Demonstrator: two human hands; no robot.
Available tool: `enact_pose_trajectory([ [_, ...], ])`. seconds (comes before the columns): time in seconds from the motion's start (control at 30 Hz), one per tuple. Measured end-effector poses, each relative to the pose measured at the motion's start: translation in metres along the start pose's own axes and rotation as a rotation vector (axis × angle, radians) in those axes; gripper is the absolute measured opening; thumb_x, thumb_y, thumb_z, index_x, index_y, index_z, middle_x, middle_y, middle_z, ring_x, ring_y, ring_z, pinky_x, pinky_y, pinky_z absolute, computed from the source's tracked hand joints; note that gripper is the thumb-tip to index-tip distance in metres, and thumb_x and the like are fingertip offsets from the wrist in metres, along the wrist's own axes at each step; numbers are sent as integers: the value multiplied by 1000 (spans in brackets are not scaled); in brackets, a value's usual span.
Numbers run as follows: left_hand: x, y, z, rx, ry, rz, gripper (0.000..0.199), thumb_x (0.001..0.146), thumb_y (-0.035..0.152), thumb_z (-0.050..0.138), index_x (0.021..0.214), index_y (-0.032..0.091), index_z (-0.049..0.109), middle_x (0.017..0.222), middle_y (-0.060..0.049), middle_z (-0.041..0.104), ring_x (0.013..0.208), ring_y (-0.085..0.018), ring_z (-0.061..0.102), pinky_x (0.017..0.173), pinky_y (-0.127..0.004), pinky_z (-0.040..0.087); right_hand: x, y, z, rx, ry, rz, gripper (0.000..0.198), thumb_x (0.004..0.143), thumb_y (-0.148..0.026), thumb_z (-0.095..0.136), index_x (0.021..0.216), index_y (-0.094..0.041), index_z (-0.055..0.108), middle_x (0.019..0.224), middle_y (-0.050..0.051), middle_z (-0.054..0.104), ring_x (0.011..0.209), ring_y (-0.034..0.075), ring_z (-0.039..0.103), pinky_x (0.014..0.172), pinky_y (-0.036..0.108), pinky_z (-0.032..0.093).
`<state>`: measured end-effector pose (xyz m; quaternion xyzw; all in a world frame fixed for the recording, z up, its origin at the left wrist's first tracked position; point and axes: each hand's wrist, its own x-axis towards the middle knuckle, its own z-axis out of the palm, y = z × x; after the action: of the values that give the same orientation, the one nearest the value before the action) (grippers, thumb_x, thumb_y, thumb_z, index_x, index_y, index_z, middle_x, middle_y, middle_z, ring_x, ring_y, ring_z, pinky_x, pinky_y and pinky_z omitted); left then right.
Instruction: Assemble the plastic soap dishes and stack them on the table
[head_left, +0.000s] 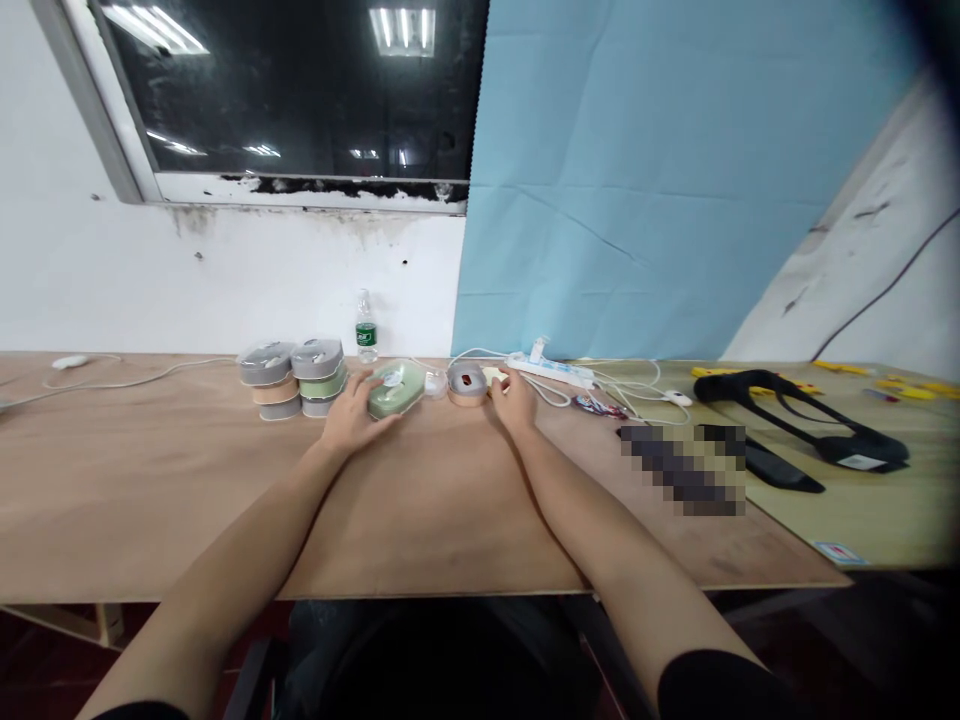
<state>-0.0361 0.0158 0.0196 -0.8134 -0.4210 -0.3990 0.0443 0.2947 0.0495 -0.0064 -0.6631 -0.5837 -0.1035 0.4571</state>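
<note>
My left hand (351,412) grips the left end of a light green rounded container (397,388) with a clear top, thumb along its front and fingers towards the back. My right hand (516,402) is closed, fingertips at a small pale yellow piece (495,376) that the hand partly hides. Between the hands stand a grey-topped, orange-based container (466,386) with a small dark red item on top, and a small clear plastic piece (435,383). Left of my left hand are two stacks of similar containers (268,378) (319,374) in grey, orange and green.
A water bottle (365,328) stands by the wall. Behind my right hand lie a white power strip (551,371), tangled white cables (637,397) and a bundle of thin coloured wires (600,406). Black strap-like gear (810,410) and yellow tools (915,388) lie at the right.
</note>
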Motion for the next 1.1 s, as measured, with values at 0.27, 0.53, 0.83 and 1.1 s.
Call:
enact_pose_trajectory([
  [0.27, -6, 32, 10, -145, -313, 178, 71, 69, 61, 65, 126, 21, 49, 131, -12, 51, 117, -30, 52, 99, -43, 43, -11, -25, 16, -103, -82, -322, 31, 85, -31, 50, 109, -20, 66, 115, 12, 56, 102, 27, 51, 89, 39, 41],
  [0.53, -7, 31, 11, -178, -298, 141, 69, 72, 62, 62, 126, 20, 48, 130, -12, 51, 114, -29, 54, 96, -42, 45, -6, -6, 22, -117, -129, -295, 22, 88, -28, 49, 92, -20, 69, 122, 11, 53, 105, 27, 49, 92, 43, 39],
  [0.83, -8, 33, 12, -185, -314, 127, 70, 72, 62, 62, 126, 22, 48, 130, -12, 51, 113, -29, 54, 97, -43, 44, -6, -7, 20, -156, -145, -291, 25, 91, -35, 46, 96, -22, 67, 99, 10, 59, 94, 26, 51, 83, 37, 39],
  [1.1, -8, 32, 11, -199, -380, 116, 76, 72, 63, 62, 134, 22, 43, 136, -13, 44, 116, -30, 52, 98, -43, 43, -8, -9, 21, -241, -175, -244, 25, 91, -40, 48, 93, -22, 65, 99, 9, 61, 92, 25, 52, 81, 36, 34],
])
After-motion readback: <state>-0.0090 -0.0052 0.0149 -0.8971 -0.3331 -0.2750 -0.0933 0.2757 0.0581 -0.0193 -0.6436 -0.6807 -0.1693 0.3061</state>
